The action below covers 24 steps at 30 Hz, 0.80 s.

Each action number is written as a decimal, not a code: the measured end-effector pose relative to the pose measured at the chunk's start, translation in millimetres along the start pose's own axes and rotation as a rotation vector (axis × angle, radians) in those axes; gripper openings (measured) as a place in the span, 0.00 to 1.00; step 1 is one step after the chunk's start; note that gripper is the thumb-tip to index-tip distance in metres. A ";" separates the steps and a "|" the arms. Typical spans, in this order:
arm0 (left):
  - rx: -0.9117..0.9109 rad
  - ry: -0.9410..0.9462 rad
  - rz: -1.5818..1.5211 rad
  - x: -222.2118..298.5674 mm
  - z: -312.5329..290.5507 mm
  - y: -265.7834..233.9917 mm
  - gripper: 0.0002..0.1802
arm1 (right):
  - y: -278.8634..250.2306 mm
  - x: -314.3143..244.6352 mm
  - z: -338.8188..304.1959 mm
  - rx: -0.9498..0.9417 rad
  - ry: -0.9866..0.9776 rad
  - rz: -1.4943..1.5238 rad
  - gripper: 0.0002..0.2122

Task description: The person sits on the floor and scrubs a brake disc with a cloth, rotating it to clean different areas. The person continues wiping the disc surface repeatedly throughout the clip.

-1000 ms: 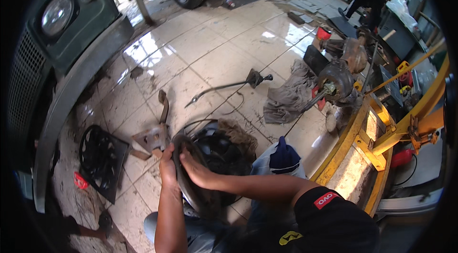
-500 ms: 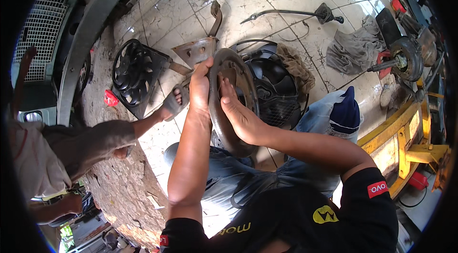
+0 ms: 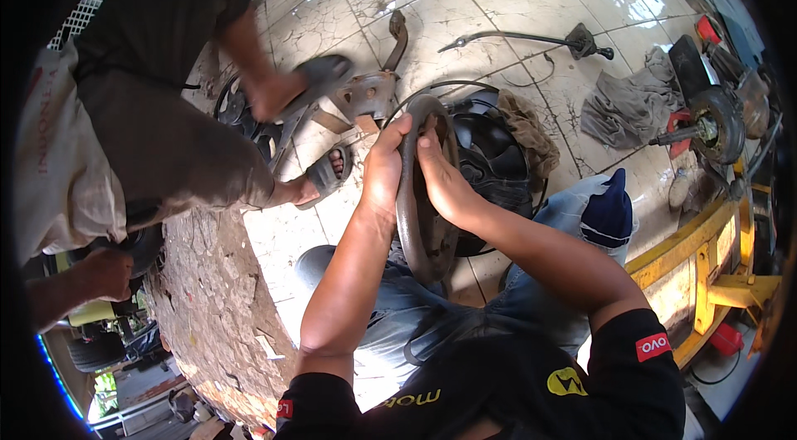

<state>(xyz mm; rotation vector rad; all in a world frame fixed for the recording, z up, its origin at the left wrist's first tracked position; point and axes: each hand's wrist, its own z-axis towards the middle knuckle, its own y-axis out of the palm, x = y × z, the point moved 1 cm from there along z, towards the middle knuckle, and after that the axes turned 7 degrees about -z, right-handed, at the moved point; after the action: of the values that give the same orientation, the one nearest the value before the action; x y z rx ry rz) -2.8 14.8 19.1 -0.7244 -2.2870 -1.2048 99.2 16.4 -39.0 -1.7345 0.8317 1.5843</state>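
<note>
a person's left hand (image 3: 383,164) and right hand (image 3: 437,174) grip a round, dark metal disc (image 3: 422,191) held upright on edge over the lap, fingers curled tight around its rim. beside it on the tiled floor (image 3: 506,0) lie a black fan shroud (image 3: 490,162) and a grey rag (image 3: 618,104), while another person's sandalled foot (image 3: 325,177) stands just to the left.

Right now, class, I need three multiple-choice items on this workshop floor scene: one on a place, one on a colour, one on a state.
1. Where does the grey rag lie?
A. on the tiled floor
B. on the person's lap
C. over the yellow frame

2. What colour is the sock?
A. white
B. dark blue
C. red

3. How is the round metal part held?
A. left hand only
B. lying untouched
C. between both hands

Answers: 1 A, it lies spread on tiles; 2 B, dark blue foot; 3 C, left hand and right hand press its rim.
</note>
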 end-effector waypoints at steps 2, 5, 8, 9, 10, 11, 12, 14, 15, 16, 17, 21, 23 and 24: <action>-0.018 0.020 -0.050 -4.3 -0.9 1.7 0.19 | 3.3 -2.2 2.9 0.016 0.080 -0.002 0.40; -0.120 -0.138 -0.106 3.5 2.9 -24.6 0.11 | 12.6 -22.1 -30.6 -0.049 -0.130 -0.075 0.38; 0.017 -0.014 -0.005 -1.3 -6.8 4.0 0.09 | 3.7 -9.9 -28.6 -0.071 -0.108 -0.016 0.38; -0.020 0.036 0.026 -3.7 -3.1 1.1 0.09 | 2.2 0.8 -18.0 -0.040 -0.083 0.019 0.38; -0.067 0.084 0.054 -5.3 -0.4 5.2 0.09 | -3.1 0.7 -7.5 -0.001 -0.061 0.047 0.38; -0.026 0.129 0.059 -8.5 -3.4 9.4 0.17 | -4.3 0.4 -3.4 0.011 0.080 0.029 0.40; -0.104 0.069 0.014 -12.4 8.9 -9.4 0.18 | 3.0 18.0 3.9 0.046 -0.023 0.035 0.40; -0.075 0.092 0.020 -11.9 6.0 -2.8 0.16 | 7.1 9.1 -9.1 0.046 -0.020 0.032 0.39; -0.031 0.061 0.033 -7.4 2.8 -3.0 0.16 | 9.1 -0.4 -22.8 -0.017 -0.043 0.020 0.38; 0.010 0.031 0.044 -4.0 0.6 -0.5 0.16 | 8.5 -6.2 -32.8 -0.079 -0.064 0.004 0.37; 0.013 0.034 0.026 -4.2 0.6 -0.7 0.16 | 7.0 -5.6 -35.5 -0.089 -0.068 0.007 0.37; -0.016 0.065 -0.003 -12.5 4.1 0.5 0.16 | 0.5 10.8 -7.9 -0.015 -0.052 0.026 0.37; -0.027 0.096 -0.022 -14.3 3.1 4.4 0.17 | 1.2 11.6 -3.3 0.039 -0.031 -0.021 0.37; -0.017 0.076 -0.019 -14.4 3.3 3.0 0.17 | 6.1 15.9 -7.7 0.023 -0.049 -0.028 0.37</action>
<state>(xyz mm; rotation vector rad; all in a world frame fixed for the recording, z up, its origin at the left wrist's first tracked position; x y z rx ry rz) 9.5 15.6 10.6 -0.6531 -2.2283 -1.2399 100.1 6.1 -54.6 -1.6776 0.7952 1.5868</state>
